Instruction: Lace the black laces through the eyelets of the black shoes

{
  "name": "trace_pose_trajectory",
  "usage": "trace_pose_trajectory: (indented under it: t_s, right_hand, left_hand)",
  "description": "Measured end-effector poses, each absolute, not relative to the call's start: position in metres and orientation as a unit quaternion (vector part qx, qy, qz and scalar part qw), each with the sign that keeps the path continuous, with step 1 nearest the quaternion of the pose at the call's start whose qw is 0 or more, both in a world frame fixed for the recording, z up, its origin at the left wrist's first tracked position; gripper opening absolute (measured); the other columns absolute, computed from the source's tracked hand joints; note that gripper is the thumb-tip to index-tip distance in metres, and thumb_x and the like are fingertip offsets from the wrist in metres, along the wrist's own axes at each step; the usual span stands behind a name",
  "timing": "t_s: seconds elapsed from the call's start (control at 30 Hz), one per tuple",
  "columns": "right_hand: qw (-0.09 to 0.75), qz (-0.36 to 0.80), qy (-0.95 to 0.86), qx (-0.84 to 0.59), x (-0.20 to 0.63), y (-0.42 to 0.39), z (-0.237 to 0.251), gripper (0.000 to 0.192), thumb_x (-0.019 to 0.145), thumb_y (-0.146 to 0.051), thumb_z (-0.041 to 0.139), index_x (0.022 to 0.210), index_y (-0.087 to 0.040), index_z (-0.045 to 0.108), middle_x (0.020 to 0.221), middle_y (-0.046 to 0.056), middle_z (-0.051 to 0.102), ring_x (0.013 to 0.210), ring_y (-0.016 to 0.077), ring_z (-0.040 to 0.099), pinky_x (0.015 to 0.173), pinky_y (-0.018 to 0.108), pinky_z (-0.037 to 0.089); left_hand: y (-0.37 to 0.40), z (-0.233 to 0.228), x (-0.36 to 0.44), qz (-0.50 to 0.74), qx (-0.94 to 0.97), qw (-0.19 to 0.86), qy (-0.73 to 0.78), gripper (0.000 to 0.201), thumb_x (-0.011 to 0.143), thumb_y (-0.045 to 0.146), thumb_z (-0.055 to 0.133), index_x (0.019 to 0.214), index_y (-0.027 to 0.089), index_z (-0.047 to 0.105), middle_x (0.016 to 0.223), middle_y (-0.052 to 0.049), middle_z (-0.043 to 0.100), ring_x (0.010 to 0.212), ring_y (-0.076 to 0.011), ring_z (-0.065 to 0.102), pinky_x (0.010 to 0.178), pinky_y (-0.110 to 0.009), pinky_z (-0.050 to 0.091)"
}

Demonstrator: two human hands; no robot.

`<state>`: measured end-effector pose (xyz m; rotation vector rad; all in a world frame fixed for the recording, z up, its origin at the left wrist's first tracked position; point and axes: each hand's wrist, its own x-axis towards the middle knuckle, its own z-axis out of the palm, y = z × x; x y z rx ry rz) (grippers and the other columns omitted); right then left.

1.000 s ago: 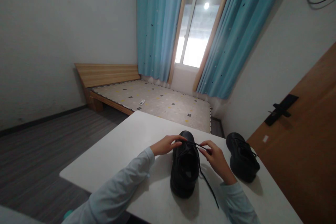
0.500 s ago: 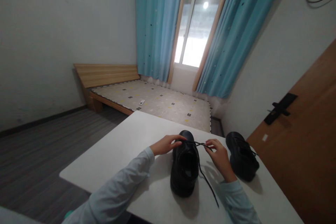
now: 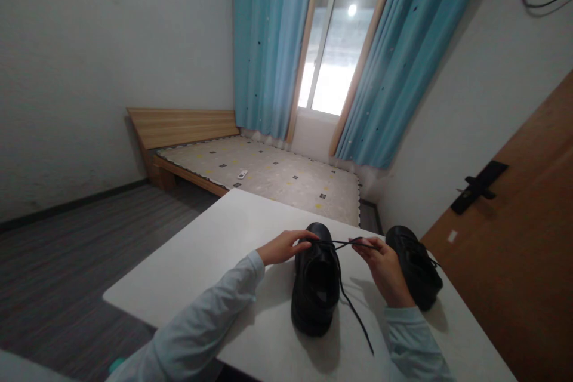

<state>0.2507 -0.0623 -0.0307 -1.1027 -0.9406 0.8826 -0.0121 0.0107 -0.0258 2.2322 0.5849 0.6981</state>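
Black shoe (image 3: 312, 313); thin black laces (image 3: 358, 317)

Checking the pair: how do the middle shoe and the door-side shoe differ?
The right hand pinches a lace of the middle shoe; no hand grips the door-side shoe. A long lace end trails from the middle shoe, a short bit from the door-side shoe. The middle shoe points nearly straight ahead, the door-side shoe slants left. Both are black, on the white table.
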Motion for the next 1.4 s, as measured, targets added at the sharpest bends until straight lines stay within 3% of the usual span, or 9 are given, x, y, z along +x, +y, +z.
trace_pose_trajectory:
  t_s: [0.3,0.47,0.6,0.77,0.87,1.0,1.17,1.27,1.4]
  right_hand:
    - [0.683,0.471,-0.386,-0.404,0.246,-0.068,-0.020,0.020,0.065,-0.029,0.076,0.070,-0.019,0.059,0.088,0.002,0.067,0.090,0.0215,0.066,0.093,0.041,0.047]
    - [0.700,0.457,-0.372,-0.403,0.248,-0.068,-0.019,0.019,0.068,-0.032,0.074,0.074,-0.021,0.059,0.083,-0.002,0.064,0.071,0.0107,0.062,0.078,0.030,0.052]
    - [0.707,0.436,-0.375,-0.411,0.248,-0.067,-0.022,0.021,0.065,-0.030,0.076,0.071,-0.021,0.058,0.074,-0.005,0.057,0.065,0.0071,0.054,0.065,0.020,0.050]
    - [0.701,0.387,-0.406,-0.440,0.248,-0.067,-0.023,0.023,0.066,-0.034,0.073,0.071,-0.021,0.055,0.066,-0.006,0.047,0.056,0.0063,0.046,0.054,0.018,0.043]
    - [0.675,0.296,-0.452,-0.502,0.250,-0.068,-0.021,0.023,0.069,-0.039,0.069,0.073,-0.021,0.055,0.064,-0.005,0.046,0.051,0.0078,0.041,0.049,0.020,0.038]
    - [0.586,0.201,-0.531,-0.579,0.246,-0.069,-0.018,0.021,0.070,-0.039,0.066,0.071,-0.019,0.057,0.066,-0.001,0.055,0.061,0.0142,0.051,0.056,0.025,0.042]
    - [0.441,0.204,-0.630,-0.605,0.232,-0.068,-0.029,0.007,0.070,-0.026,0.059,0.075,-0.020,0.060,0.074,0.003,0.063,0.069,0.0194,0.058,0.065,0.032,0.046]
    - [0.396,0.212,-0.679,-0.581,0.229,-0.069,-0.037,0.029,0.062,-0.010,0.052,0.087,-0.022,0.060,0.091,0.004,0.064,0.084,0.0212,0.059,0.079,0.038,0.046]
    - [0.382,0.253,-0.719,-0.522,0.232,-0.072,-0.040,0.059,0.055,-0.004,0.047,0.112,-0.022,0.052,0.115,0.006,0.056,0.113,0.0217,0.049,0.101,0.043,0.034]
  left_hand:
    - [0.011,-0.026,-0.012,0.267,0.867,0.355,0.227,0.033,0.090,0.034,0.043,0.119,0.022,0.054,0.119,-0.004,0.060,0.109,-0.0173,0.054,0.095,-0.027,0.038]
    - [0.010,-0.024,-0.012,0.266,0.867,0.353,0.231,0.033,0.090,0.033,0.044,0.118,0.022,0.054,0.119,-0.004,0.060,0.109,-0.0171,0.054,0.095,-0.027,0.038]
    - [0.010,-0.024,-0.012,0.264,0.867,0.353,0.234,0.032,0.089,0.032,0.044,0.118,0.022,0.054,0.119,-0.004,0.060,0.110,-0.0172,0.054,0.095,-0.027,0.038]
    - [0.009,-0.023,-0.013,0.264,0.866,0.353,0.236,0.032,0.089,0.033,0.044,0.118,0.023,0.054,0.119,-0.003,0.060,0.109,-0.0176,0.054,0.095,-0.028,0.038]
    - [0.008,-0.023,-0.013,0.266,0.865,0.354,0.237,0.032,0.089,0.033,0.045,0.118,0.023,0.055,0.119,-0.004,0.060,0.109,-0.0180,0.054,0.096,-0.029,0.038]
    - [0.009,-0.024,-0.013,0.269,0.865,0.354,0.231,0.032,0.090,0.032,0.043,0.118,0.023,0.055,0.119,-0.003,0.060,0.109,-0.0178,0.054,0.095,-0.029,0.038]
    - [0.011,-0.026,-0.013,0.272,0.864,0.362,0.221,0.031,0.091,0.030,0.040,0.118,0.022,0.054,0.118,-0.004,0.060,0.108,-0.0167,0.054,0.094,-0.028,0.039]
    - [0.010,-0.026,-0.013,0.281,0.861,0.366,0.215,0.031,0.090,0.029,0.042,0.118,0.021,0.053,0.119,-0.005,0.059,0.109,-0.0166,0.054,0.095,-0.028,0.039]
    - [0.009,-0.026,-0.012,0.319,0.850,0.363,0.212,0.031,0.086,0.028,0.051,0.116,0.020,0.053,0.117,-0.006,0.059,0.109,-0.0166,0.054,0.095,-0.029,0.039]
